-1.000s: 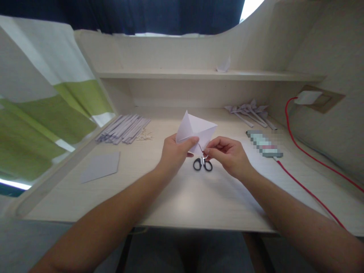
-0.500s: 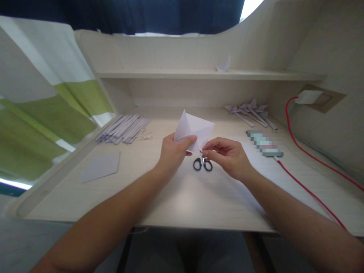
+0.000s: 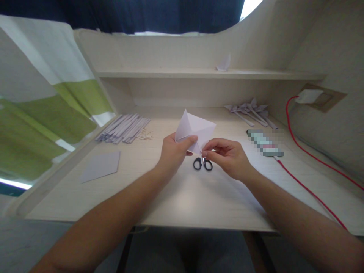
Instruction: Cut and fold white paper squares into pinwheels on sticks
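My left hand [image 3: 174,149] is closed on a folded white sheet of paper [image 3: 199,127], the thumb lying on its front near the lower edge. Creases cross the paper, and one corner points up. At the paper's lower corner, my right hand [image 3: 226,155] pinches with thumb and forefinger; whether a paper tip or something tiny sits between them I cannot make out. On the desk just below lies a pair of scissors [image 3: 207,164] with black handles, its blades mostly hidden by the paper and fingers.
Rolled paper sticks [image 3: 125,128] lie in a pile at the left beside small pale bits [image 3: 145,134]. Closer stands flat paper [image 3: 102,166]. Paper pinwheels on sticks [image 3: 251,110] are at the back right, near a phone [image 3: 264,143] with a red cable [image 3: 309,191]. A shelf [image 3: 170,75] spans the back.
My left hand and the folded paper have shifted very slightly to the right. My right hand keeps its pinch at the lower corner, almost unmoved.
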Motion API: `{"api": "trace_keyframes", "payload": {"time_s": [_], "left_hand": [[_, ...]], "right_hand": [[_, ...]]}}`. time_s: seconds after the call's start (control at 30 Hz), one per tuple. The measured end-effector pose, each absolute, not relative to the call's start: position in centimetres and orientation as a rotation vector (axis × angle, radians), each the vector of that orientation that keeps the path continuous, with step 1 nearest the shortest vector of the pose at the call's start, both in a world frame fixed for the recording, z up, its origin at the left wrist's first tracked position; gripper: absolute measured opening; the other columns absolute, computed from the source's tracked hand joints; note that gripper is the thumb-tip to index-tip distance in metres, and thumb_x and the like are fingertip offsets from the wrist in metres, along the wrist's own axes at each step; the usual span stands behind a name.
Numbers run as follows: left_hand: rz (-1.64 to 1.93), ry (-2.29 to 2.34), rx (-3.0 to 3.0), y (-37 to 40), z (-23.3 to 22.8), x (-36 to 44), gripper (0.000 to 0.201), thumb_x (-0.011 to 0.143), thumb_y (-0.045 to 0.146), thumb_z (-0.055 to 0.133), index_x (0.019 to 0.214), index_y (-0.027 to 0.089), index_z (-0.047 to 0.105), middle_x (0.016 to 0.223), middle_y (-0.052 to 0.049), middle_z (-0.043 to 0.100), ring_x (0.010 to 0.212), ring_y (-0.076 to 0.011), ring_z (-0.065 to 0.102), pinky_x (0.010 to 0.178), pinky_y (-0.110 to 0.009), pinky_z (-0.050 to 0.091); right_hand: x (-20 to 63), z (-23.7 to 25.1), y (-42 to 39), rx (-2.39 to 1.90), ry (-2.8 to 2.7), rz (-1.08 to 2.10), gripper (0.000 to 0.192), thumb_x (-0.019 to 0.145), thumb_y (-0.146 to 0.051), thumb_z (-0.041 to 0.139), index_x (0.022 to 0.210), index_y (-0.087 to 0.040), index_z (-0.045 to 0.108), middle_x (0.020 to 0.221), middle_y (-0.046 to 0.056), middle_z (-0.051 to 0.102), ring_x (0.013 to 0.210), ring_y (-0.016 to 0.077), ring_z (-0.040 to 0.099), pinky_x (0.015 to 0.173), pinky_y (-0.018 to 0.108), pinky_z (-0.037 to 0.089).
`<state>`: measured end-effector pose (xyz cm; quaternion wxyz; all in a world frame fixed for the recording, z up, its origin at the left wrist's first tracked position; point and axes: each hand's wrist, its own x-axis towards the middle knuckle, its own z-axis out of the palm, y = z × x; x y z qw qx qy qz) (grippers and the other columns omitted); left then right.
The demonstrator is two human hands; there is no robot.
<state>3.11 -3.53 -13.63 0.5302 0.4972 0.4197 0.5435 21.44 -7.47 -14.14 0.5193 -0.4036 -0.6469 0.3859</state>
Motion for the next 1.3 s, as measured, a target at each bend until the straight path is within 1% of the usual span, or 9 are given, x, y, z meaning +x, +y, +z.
{"api": "trace_keyframes", "payload": {"time_s": [0.13, 0.37, 0.67, 1.07, 1.2, 1.3], "left_hand": [[1.28, 0.978, 1.205, -3.61, -13.68, 3.1, 0.039, 0.071, 0.043, 0.087, 0.095, 0.013, 0.078, 0.083, -0.007, 0.078, 0.069, -0.0189, 0.072, 0.055, -0.025, 0.058], [1.261, 0.994, 1.224, -3.55, -13.74, 3.2, 0.038, 0.071, 0.041, 0.087, 0.095, 0.014, 0.078, 0.085, -0.008, 0.079, 0.07, -0.0195, 0.073, 0.053, -0.025, 0.057], [1.262, 0.991, 1.237, -3.55, -13.71, 3.14, 0.039, 0.071, 0.043, 0.088, 0.095, 0.013, 0.079, 0.085, -0.008, 0.079, 0.07, -0.0197, 0.072, 0.054, -0.025, 0.058], [1.258, 0.989, 1.236, -3.6, -13.62, 3.14, 0.039, 0.07, 0.043, 0.088, 0.093, 0.013, 0.078, 0.083, -0.007, 0.078, 0.07, -0.0196, 0.072, 0.054, -0.025, 0.057], [1.268, 1.01, 1.233, -3.62, -13.64, 3.18, 0.037, 0.071, 0.042, 0.088, 0.093, 0.014, 0.079, 0.081, -0.006, 0.078, 0.069, -0.0195, 0.072, 0.054, -0.026, 0.058], [1.274, 1.004, 1.233, -3.64, -13.7, 3.18, 0.037, 0.071, 0.042, 0.088, 0.092, 0.013, 0.078, 0.08, -0.006, 0.077, 0.069, -0.0188, 0.071, 0.054, -0.025, 0.059]], "right_hand": [[21.62, -14.22, -7.38, -0.993, -1.593, 0.878, 0.01, 0.083, -0.03, 0.083, 0.084, -0.021, 0.078, 0.083, 0.003, 0.075, 0.072, 0.0172, 0.066, 0.064, 0.03, 0.053], [21.74, -14.54, -7.28, -1.03, -1.56, 0.88, 0.011, 0.081, -0.029, 0.085, 0.081, -0.021, 0.077, 0.074, 0.002, 0.073, 0.065, 0.0166, 0.064, 0.058, 0.029, 0.048], [21.63, -14.24, -7.42, -1.015, -1.545, 0.89, 0.011, 0.081, -0.028, 0.086, 0.081, -0.021, 0.077, 0.074, 0.002, 0.074, 0.067, 0.0169, 0.065, 0.059, 0.029, 0.048], [21.49, -14.31, -7.39, -0.997, -1.498, 0.919, 0.013, 0.078, -0.028, 0.088, 0.081, -0.021, 0.076, 0.077, 0.003, 0.075, 0.07, 0.018, 0.067, 0.063, 0.032, 0.052], [21.38, -14.15, -7.44, -0.958, -1.483, 0.94, 0.014, 0.078, -0.026, 0.087, 0.081, -0.021, 0.074, 0.076, 0.002, 0.074, 0.07, 0.0175, 0.067, 0.065, 0.032, 0.052], [21.27, -13.94, -7.46, -0.923, -1.464, 0.972, 0.019, 0.077, -0.025, 0.089, 0.082, -0.022, 0.071, 0.076, 0.001, 0.072, 0.069, 0.0168, 0.066, 0.064, 0.031, 0.052]]}}
